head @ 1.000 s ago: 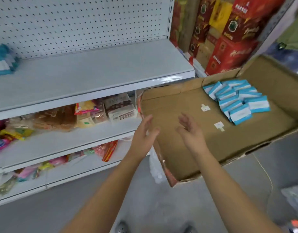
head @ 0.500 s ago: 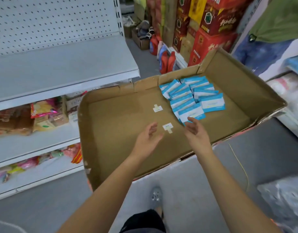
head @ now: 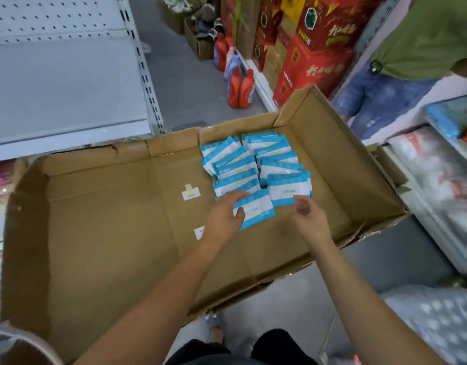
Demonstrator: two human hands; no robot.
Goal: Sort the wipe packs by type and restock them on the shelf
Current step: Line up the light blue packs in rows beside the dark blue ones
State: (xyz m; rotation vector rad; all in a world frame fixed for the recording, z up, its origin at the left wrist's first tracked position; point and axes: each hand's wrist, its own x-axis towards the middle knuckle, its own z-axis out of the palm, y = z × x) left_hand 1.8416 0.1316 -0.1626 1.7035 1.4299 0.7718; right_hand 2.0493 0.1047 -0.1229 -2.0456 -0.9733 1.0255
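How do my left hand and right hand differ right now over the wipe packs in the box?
The left hand grips the nearest wipe pack, thumb across its face; the right hand holds nothing. The left hand's fingers wrap the pack's edge; the right hand's fingers curl loosely by the next pack, contact unclear. Both reach into the cardboard box.

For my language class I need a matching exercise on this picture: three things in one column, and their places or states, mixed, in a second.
1 left hand
2 right hand
3 red bottles

a stand on the floor beyond the cardboard box
b grips the nearest pack
c loosely curled, holds nothing

Pairs: 1-b, 2-c, 3-a
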